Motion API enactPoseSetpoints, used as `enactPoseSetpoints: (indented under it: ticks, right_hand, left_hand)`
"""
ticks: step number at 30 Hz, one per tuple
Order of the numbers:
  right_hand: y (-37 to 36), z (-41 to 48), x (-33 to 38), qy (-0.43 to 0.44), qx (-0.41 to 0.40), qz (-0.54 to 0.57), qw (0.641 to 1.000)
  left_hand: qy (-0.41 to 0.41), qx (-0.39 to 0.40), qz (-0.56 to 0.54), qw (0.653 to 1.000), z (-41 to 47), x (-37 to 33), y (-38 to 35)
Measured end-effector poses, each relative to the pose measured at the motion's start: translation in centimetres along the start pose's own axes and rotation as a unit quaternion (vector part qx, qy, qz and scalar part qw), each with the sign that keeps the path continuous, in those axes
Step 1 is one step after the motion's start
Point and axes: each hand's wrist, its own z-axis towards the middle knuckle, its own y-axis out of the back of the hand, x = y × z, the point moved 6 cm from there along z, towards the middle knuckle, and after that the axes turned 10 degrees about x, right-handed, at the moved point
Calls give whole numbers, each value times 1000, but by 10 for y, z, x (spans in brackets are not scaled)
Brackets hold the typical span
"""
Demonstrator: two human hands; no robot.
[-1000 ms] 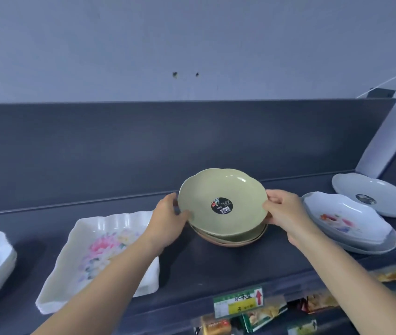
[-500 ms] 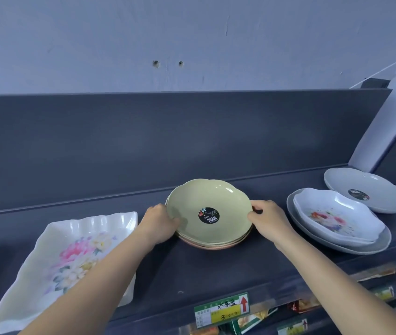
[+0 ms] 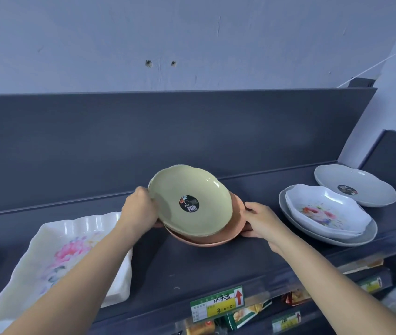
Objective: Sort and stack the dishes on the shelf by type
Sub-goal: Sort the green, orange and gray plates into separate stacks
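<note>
The fingers (image 3: 152,201) of the left hand (image 3: 139,211) are curled over the left rim of the green dish (image 3: 189,200); only the knuckles and thumb side are seen, the fingertips being hidden behind the rim. The green dish is held tilted, its left edge raised, its lower right part resting in the pink dish (image 3: 237,217) beneath it. A round black sticker (image 3: 189,204) is seen at the centre of the green dish; its print is too small to be read. The fingers (image 3: 250,205) of the right hand (image 3: 262,220) are laid against the right edge of the pink dish, the thumb on top of the rim and the rest tucked under it, out of sight. How many dishes lie in this stack cannot be told.

The stack is set on the dark shelf (image 3: 216,259), near its middle. To the left, a white rectangular floral tray (image 3: 76,238) is partly covered by the left forearm. To the right, a white floral bowl (image 3: 325,211) is nested in a grey plate (image 3: 361,238), and another grey plate (image 3: 354,183) lies just behind. Below the shelf edge a price label (image 3: 216,303) is fixed; the goods beneath it are cut off and blurred.
</note>
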Motion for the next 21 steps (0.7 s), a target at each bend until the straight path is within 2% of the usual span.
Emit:
enactPoseSetpoints:
  ticks: [3,5,10,16,21]
  right_hand:
    - [-5,1,-1,4,20,7,1000]
    - [-4,3,-3,9,2,37,999]
    - [24,-8,9,69,-133,34,988]
    - [102,-40,37,135,-317,8,939]
    - [127,-63,36,133,-360,43,922]
  left_hand:
    - [-2,-30,-111,993,-8,0,16]
    - [-1,-44,-157,987,-13,-2,26]
    - [14,-53,-203,978,-22,2,38]
    - [17,-20,-200,979,-30,1,28]
    - [40,49,-117,991,-29,7,3]
